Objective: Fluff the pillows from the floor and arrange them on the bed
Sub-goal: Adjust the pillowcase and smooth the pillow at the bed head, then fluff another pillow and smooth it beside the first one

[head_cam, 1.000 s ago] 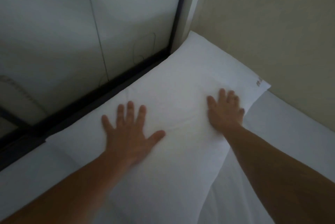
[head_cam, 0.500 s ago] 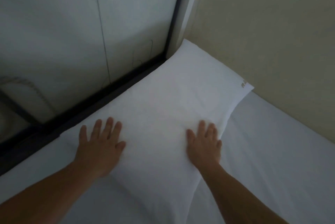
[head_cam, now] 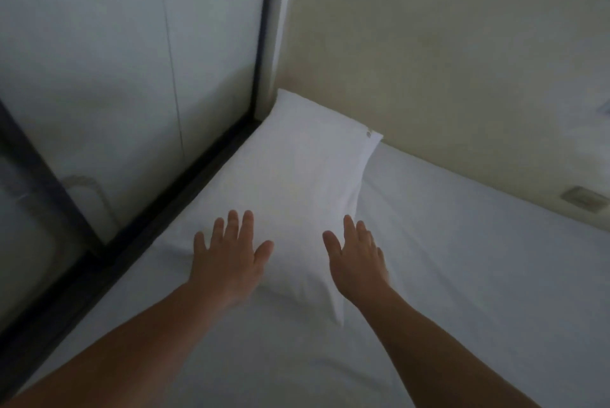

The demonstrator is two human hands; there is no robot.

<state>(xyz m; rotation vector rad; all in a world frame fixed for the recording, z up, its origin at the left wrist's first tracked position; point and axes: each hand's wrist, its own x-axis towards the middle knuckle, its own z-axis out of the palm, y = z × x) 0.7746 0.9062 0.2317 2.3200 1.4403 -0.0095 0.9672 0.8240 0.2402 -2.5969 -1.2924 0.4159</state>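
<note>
A white pillow (head_cam: 297, 176) lies on the white bed sheet (head_cam: 478, 275), its far end pushed into the corner between the dark-framed panel and the beige wall. My left hand (head_cam: 227, 256) lies flat with fingers spread on the pillow's near left part. My right hand (head_cam: 356, 256) is open, palm down, at the pillow's near right edge; whether it touches the pillow is unclear. Neither hand holds anything.
A dark frame rail (head_cam: 185, 190) runs along the bed's left side below pale panels (head_cam: 115, 77). The beige wall (head_cam: 445, 61) bounds the bed at the back, with a small plate (head_cam: 582, 199) on it at the right.
Both hands have slid back along the pillow toward its near end. The view has pulled away, so more of the bed and wall shows.
</note>
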